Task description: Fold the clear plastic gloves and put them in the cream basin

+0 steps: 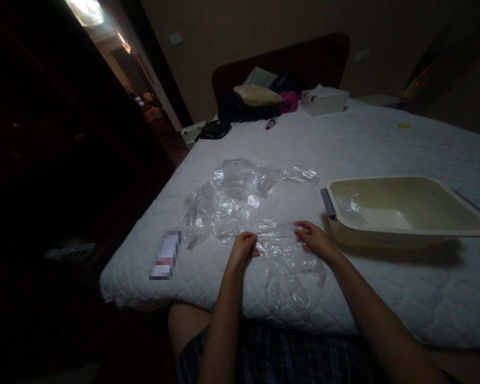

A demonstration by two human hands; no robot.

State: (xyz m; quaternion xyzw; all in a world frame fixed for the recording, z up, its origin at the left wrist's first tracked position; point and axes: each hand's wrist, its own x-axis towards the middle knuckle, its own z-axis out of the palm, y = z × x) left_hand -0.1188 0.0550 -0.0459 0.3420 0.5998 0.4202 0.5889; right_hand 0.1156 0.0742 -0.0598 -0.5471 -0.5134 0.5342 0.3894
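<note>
A clear plastic bag (282, 256) is stretched between my hands over the near edge of the bed, its lower part hanging toward my lap. My left hand (245, 248) pinches its left upper edge with closed fingers. On the other side, my right hand (312, 238) grips the bag's right upper edge between thumb and fingers. Just beyond my hands, more crumpled clear plastic bags (236, 197) lie in a loose heap on the white quilted bed cover (208, 269).
At the right stands a cream plastic basin (408, 234) with grey handles and some clear plastic (352, 208) inside. A phone-like blurred object (166, 255) lies at the left. Farther back are a pillow (258, 95), a pink roll (288, 102) and a white box (325, 101).
</note>
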